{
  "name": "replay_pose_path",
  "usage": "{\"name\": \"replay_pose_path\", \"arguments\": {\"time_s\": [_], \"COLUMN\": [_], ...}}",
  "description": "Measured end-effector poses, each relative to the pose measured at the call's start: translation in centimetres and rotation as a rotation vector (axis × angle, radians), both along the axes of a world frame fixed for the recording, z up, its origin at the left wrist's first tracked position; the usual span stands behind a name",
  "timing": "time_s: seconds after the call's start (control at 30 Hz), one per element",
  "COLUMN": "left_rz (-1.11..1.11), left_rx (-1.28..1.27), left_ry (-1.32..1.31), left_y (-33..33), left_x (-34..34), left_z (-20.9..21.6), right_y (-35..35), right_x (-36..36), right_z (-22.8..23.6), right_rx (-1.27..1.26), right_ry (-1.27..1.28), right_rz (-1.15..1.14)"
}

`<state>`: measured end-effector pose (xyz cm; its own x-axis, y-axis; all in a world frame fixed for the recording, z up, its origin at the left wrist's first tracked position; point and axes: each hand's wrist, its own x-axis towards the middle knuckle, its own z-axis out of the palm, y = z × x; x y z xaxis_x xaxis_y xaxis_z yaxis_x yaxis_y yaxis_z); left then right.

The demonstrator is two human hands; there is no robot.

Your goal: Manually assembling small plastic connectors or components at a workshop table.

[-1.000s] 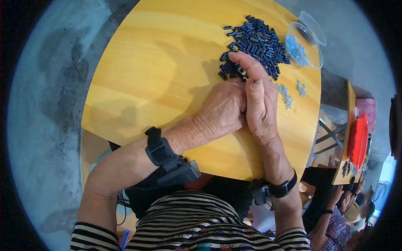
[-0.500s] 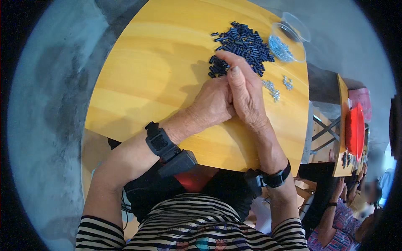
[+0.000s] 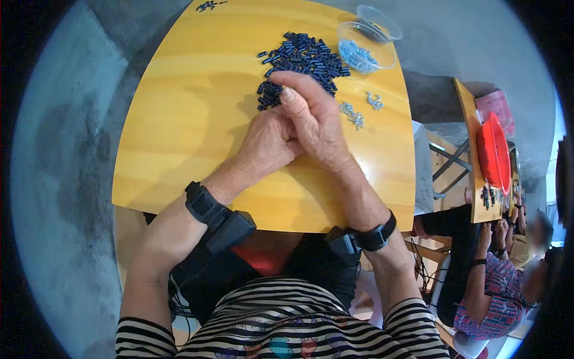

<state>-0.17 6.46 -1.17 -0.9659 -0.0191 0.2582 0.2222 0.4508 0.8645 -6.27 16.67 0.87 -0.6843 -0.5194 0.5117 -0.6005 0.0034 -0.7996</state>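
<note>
My left hand [image 3: 265, 142] and my right hand [image 3: 318, 122] are pressed together above the yellow table, just on the near side of a pile of small black cylindrical pieces [image 3: 302, 57]. The left hand is closed, its fingertips hidden behind the right. My right hand is curled against it, thumb bent and index finger arched over the near edge of the pile. Whatever lies between the fingers is hidden. Right of the hands lie two small clusters of silver screws, a nearer one [image 3: 353, 115] and a farther one [image 3: 375, 100].
A clear round tub [image 3: 366, 67] of small silvery pieces stands at the far right of the yellow table [image 3: 173, 131], beside another clear container [image 3: 388, 27]. A few black pieces [image 3: 209, 6] lie at the far left. Rightward, people sit by another table with a red basin [image 3: 494, 152].
The view has shifted, so the table and pile appear farther left, and the small black group at the far left has come into sight. My hands stay pressed together in nearly the same pose.
</note>
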Motion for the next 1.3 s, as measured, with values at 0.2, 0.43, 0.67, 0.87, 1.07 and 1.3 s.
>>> {"name": "replay_pose_path", "arguments": {"time_s": [0.2,0.43,0.67,0.87,1.07,1.3], "left_rz": [-0.026,-0.084,-0.146,0.017,0.402,0.242], "left_rx": [-0.081,-0.195,-0.266,-0.240,-0.204,-0.147], "left_ry": [0.264,0.259,0.304,0.446,0.312,0.095], "left_y": [-0.4,-0.3,-0.2,-2.2,-7.0,-7.2], "left_x": [-0.3,0.1,0.2,-0.5,-1.4,-1.5], "left_z": [-1.0,0.0,0.2,0.8,1.7,1.8], "right_y": [4.3,6.5,6.9,14.2,27.3,35.7], "right_x": [2.0,4.3,4.7,1.8,-3.4,-6.4], "right_z": [2.8,0.8,0.4,2.2,-0.1,-5.1], "right_rx": [0.345,0.380,0.361,0.172,0.447,0.623], "right_ry": [0.239,0.050,-0.025,-0.034,-0.080,-0.137], "right_rz": [-0.217,-0.332,-0.342,-0.574,-0.918,-0.987]}}
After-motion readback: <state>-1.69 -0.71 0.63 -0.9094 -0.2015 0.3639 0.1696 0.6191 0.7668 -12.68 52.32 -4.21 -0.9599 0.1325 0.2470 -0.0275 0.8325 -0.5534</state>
